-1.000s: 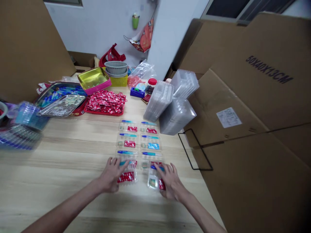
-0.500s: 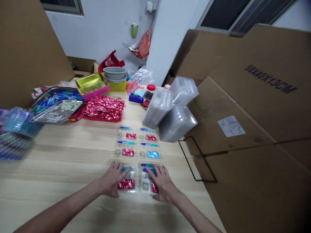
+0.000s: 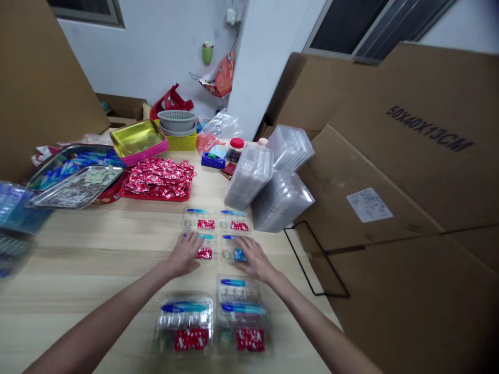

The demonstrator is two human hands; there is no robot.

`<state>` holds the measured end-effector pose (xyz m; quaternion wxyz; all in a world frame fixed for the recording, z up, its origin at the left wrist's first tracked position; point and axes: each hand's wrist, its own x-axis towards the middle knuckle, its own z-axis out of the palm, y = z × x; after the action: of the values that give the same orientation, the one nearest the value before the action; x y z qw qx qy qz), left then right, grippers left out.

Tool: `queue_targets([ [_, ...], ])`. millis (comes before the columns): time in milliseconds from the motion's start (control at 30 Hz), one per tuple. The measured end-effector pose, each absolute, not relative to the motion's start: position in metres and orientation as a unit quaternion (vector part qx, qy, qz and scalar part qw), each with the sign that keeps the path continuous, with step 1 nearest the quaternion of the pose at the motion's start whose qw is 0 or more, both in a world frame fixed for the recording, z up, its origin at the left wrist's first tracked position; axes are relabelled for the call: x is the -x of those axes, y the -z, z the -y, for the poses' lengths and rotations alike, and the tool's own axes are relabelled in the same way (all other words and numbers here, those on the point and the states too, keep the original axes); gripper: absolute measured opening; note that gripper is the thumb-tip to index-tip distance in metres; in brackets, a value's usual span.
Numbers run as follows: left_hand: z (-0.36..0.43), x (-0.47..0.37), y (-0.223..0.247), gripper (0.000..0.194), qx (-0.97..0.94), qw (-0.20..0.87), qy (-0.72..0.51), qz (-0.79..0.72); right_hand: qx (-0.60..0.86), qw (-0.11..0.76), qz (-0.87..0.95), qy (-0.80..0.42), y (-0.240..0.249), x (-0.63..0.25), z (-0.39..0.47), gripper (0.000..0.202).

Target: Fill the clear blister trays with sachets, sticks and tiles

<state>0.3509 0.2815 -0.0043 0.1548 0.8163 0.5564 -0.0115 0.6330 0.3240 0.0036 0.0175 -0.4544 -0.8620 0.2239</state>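
Observation:
Clear trays, each with a blue pen and a small packet, lie in two columns on the table. My left hand (image 3: pixel 186 254), fingers spread, rests at the left edge of a middle tray with a red packet (image 3: pixel 204 253). Over the right side of the neighbouring tray is my right hand (image 3: pixel 254 258), fingers apart, partly covering its blue packet (image 3: pixel 239 255). Nearer me are a left tray (image 3: pixel 185 324) and a right tray (image 3: pixel 245 330) that overlaps another tray (image 3: pixel 238 290). Two more trays lie beyond my hands.
Stacks of clear trays (image 3: pixel 283 200) stand at the right beside a black wire frame (image 3: pixel 317 259) and a large carton (image 3: pixel 405 182). Red packets (image 3: pixel 159 178) fill a tray at the back left, near a pen tray (image 3: pixel 74 161).
Both hands have moved forward from the nearest trays to the middle pair. The nearest trays now sit closer to me, and the right ones overlap. The view has shifted slightly.

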Motion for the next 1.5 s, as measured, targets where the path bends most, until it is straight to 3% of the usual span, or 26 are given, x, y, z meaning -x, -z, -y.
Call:
queue_targets([
  [333,-0.3,-0.348,0.018,0.09,-0.839,0.125,0.034,-0.529,0.42,0.025,0.866,-0.269,0.006,-0.654,-0.287,0.048],
  [433,-0.299,-0.35,0.019,0.101,-0.834,0.133,0.029,-0.535,0.457,0.029,0.862,-0.218,0.011,-0.651,-0.299,0.063],
  [600,-0.292,-0.354,0.018,0.105,-0.831,0.151,0.027,-0.535,0.448,-0.036,0.871,-0.201,0.02,-0.636,-0.337,0.097],
  [967,-0.39,-0.34,0.0,0.102,-0.82,0.102,0.006,-0.562,0.44,-0.084,0.872,-0.196,0.026,-0.634,-0.355,0.11],
  [1100,-0.42,-0.339,0.013,0.112,-0.826,0.126,0.039,-0.548,0.437,-0.1,0.867,-0.217,0.022,-0.636,-0.351,0.112],
  [1367,-0.41,-0.327,0.024,0.119,-0.844,0.101,0.052,-0.524,0.428,-0.005,0.884,-0.188,0.004,-0.632,-0.381,0.107],
  [1500,-0.379,-0.312,0.022,0.117,-0.855,0.116,0.065,-0.501,0.455,-0.005,0.873,-0.172,0.011,-0.613,-0.429,0.109],
])
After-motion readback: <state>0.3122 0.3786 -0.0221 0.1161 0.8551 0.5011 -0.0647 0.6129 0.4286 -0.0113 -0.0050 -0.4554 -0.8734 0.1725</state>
